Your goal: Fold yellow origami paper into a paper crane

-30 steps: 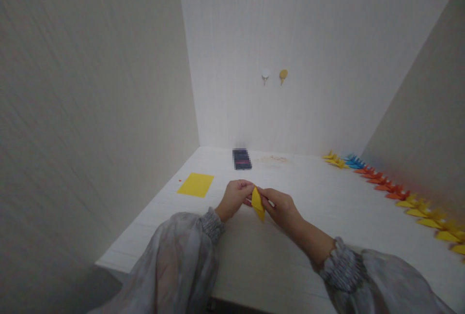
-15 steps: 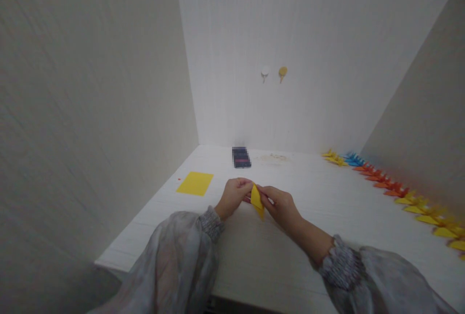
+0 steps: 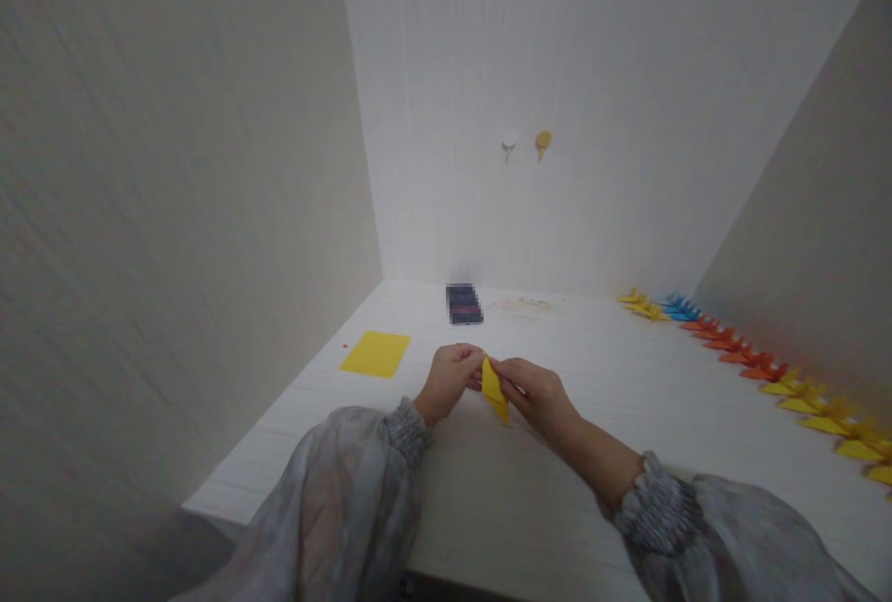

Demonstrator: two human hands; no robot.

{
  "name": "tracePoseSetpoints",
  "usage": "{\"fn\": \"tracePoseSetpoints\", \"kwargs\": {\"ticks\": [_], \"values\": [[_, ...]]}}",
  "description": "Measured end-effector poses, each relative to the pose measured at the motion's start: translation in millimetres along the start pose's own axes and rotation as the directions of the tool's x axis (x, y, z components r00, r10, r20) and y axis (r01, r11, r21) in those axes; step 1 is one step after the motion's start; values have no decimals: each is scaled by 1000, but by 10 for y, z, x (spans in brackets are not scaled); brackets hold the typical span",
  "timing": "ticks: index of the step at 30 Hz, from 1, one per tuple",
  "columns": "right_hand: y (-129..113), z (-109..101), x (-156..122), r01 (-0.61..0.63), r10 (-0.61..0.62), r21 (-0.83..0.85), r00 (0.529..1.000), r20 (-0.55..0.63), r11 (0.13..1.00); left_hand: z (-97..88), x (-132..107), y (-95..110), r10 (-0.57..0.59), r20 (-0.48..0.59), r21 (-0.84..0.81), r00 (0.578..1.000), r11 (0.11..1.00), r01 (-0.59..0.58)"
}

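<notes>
A folded piece of yellow paper [image 3: 494, 390] is held up between my two hands over the white table, its pointed end hanging down toward me. My left hand [image 3: 450, 381] pinches its upper left edge between thumb and fingers. From the other side, my right hand [image 3: 536, 392] grips the upper right edge with thumb and forefinger. The fingertips of both hands nearly meet at the top of the paper. A flat yellow paper sheet [image 3: 376, 354] lies on the table to the left of my left hand.
Folded paper cranes in yellow, blue and red [image 3: 759, 366] stand in a row along the right wall. A dark, pixelated phone-like object [image 3: 464, 304] lies near the back wall. Two hooks, one white [image 3: 509, 141] and one gold [image 3: 544, 141], are on that wall. The white table's [image 3: 293, 439] left edge borders a side wall.
Hardly anything differs. The whole view has shifted slightly, and the yellow paper has turned a little between my fingers, showing a slightly broader face.
</notes>
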State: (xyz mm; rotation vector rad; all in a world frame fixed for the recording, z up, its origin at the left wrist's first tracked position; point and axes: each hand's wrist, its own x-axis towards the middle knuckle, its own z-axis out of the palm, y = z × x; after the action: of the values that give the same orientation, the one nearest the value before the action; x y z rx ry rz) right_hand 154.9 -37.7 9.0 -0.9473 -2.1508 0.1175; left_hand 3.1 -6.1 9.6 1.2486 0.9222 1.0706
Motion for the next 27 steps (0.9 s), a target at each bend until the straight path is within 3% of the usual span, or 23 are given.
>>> {"fn": "tracePoseSetpoints", "kwargs": {"ticks": [12,21,27], "values": [[24,-31,31,63,-56,76,994,-89,995,0,-3,20,23,-11,-115,1000,993,-24],[81,3,12,155,-156,-23,986,-57,988,-4,-4,31,5,23,-133,1000,991,-2],[71,7,19,172,-174,-49,984,-31,984,-7,8,15,-23,-41,-128,999,992,18]]}}
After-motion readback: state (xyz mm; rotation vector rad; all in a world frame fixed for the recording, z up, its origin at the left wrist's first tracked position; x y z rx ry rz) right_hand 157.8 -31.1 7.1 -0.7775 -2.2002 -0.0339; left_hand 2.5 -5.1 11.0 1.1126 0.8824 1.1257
